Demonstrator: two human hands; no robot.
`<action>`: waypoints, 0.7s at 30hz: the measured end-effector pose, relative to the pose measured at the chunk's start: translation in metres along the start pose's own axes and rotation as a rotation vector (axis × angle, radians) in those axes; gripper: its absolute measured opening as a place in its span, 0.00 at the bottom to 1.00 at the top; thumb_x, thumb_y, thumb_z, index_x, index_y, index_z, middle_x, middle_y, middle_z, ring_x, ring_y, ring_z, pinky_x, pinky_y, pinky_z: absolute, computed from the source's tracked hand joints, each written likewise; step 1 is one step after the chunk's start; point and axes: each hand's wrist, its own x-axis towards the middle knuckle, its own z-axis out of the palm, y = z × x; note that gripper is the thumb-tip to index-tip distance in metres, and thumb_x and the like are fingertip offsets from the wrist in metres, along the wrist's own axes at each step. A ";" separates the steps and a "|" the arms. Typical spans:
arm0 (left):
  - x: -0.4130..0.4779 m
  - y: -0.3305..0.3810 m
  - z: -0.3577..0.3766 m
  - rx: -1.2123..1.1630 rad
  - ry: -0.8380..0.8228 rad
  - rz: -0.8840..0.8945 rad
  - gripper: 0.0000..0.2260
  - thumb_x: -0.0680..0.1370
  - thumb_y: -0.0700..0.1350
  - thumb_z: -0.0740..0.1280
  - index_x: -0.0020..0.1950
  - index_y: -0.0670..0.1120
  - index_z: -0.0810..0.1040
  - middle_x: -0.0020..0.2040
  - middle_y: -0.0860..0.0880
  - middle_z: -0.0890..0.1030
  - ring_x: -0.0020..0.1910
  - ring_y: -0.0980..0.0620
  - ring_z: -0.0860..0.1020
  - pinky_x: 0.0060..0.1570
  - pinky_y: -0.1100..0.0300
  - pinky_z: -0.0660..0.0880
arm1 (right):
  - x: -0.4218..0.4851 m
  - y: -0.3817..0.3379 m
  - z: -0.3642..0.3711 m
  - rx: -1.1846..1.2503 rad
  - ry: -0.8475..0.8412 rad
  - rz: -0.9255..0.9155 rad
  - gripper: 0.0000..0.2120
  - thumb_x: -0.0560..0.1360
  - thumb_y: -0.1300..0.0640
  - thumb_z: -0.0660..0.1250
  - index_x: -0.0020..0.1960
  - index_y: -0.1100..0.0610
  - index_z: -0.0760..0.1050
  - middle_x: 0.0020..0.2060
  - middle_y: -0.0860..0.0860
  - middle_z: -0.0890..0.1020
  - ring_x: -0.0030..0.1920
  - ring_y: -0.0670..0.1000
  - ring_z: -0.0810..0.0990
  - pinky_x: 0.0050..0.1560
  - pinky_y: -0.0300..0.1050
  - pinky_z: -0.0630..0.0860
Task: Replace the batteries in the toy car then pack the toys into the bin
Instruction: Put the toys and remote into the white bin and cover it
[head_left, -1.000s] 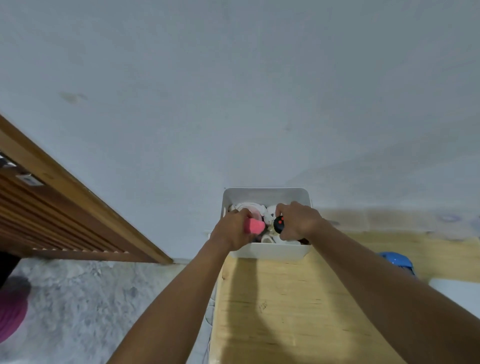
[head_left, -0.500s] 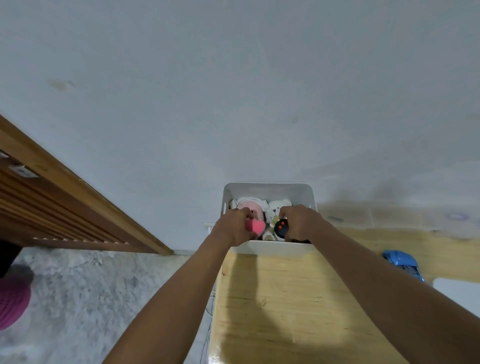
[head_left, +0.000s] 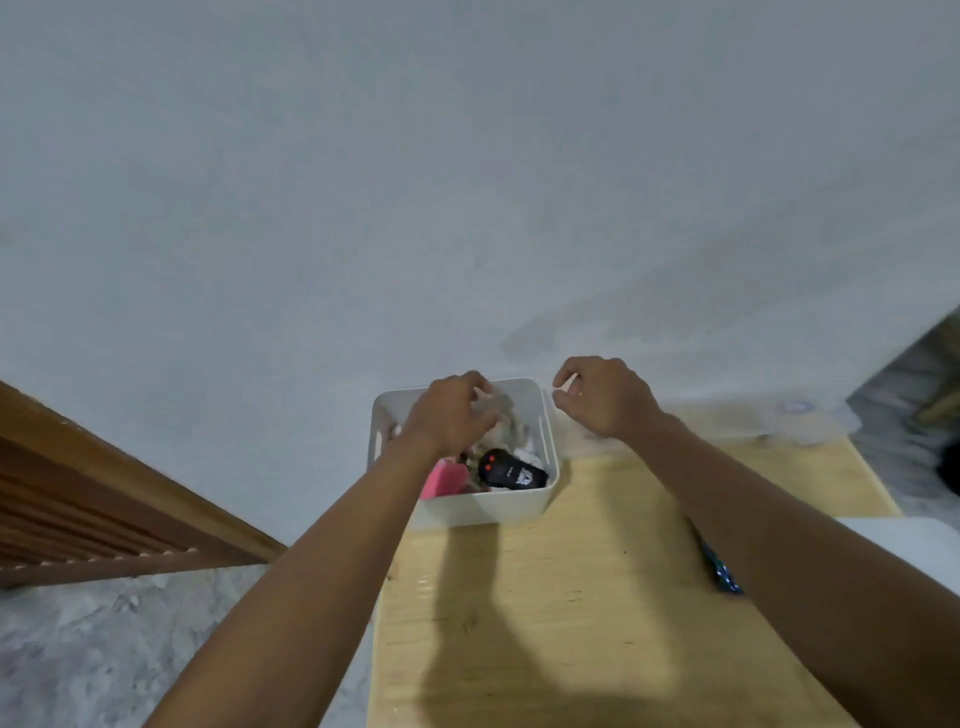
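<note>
L hand (head_left: 447, 410) dips into the bin (head_left: 488, 512), fingers curled down toward its back, prob. tucking stuff in; grip too blurred to tell. R hand (head_left: 605, 397) hangs just right of the bin, loosely curled, empty. At the bin's front: black remote (head_left: 511, 470), pink toy (head_left: 444, 479). Blue car (head_left: 719, 569) is on the table (head_left: 571, 597), right of the bin, not yet packed.

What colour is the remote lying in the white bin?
The remote is black with red buttons; head view.

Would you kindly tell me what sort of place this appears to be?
Probably a room in a home: a light wooden table against a plain wall, a white bin of toys on it, and a mottled grey floor.
</note>
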 end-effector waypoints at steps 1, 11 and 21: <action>0.005 0.017 0.005 -0.010 0.000 0.038 0.18 0.76 0.55 0.71 0.63 0.49 0.79 0.58 0.47 0.83 0.57 0.47 0.80 0.57 0.53 0.76 | -0.005 0.015 -0.010 -0.003 0.028 0.017 0.05 0.73 0.47 0.69 0.49 0.46 0.79 0.40 0.45 0.84 0.52 0.52 0.81 0.55 0.49 0.79; 0.029 0.208 0.123 -0.037 -0.191 0.243 0.19 0.78 0.53 0.72 0.67 0.51 0.76 0.61 0.47 0.81 0.59 0.46 0.79 0.60 0.52 0.76 | -0.082 0.205 -0.098 -0.028 0.129 0.321 0.05 0.73 0.48 0.69 0.48 0.45 0.77 0.46 0.42 0.81 0.53 0.49 0.80 0.58 0.47 0.76; 0.005 0.339 0.299 0.076 -0.565 0.096 0.37 0.77 0.59 0.72 0.81 0.54 0.56 0.75 0.41 0.65 0.71 0.38 0.70 0.66 0.48 0.72 | -0.170 0.406 -0.126 -0.145 -0.226 0.479 0.29 0.72 0.46 0.71 0.71 0.45 0.68 0.68 0.54 0.70 0.67 0.60 0.72 0.65 0.56 0.72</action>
